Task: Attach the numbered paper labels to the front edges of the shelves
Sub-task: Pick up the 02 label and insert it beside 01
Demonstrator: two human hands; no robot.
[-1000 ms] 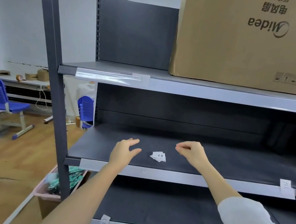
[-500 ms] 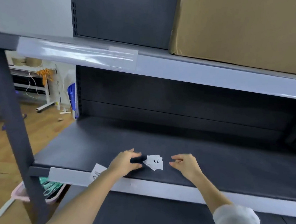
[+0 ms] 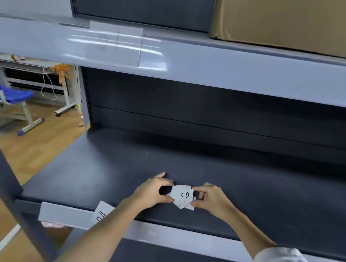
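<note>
A small stack of paper labels point(image 3: 183, 197), "02" uppermost, lay on the middle shelf point(image 3: 105, 166) near its front edge. The left hand point(image 3: 153, 190) and right hand point(image 3: 209, 197) pinched the stack's opposite ends. One label point(image 3: 101, 213) already hung on that shelf's front edge; another showed faintly under tape on the upper shelf edge point(image 3: 236, 73). Several apparently remained unattached.

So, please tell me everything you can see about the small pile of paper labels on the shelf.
The paper labels are small white slips in a loose, uneven pile, lying flat on the dark shelf near its front. The top slip shows handwritten "02", upside down from here. The left hand and the right hand pinch the pile's two sides.
</note>
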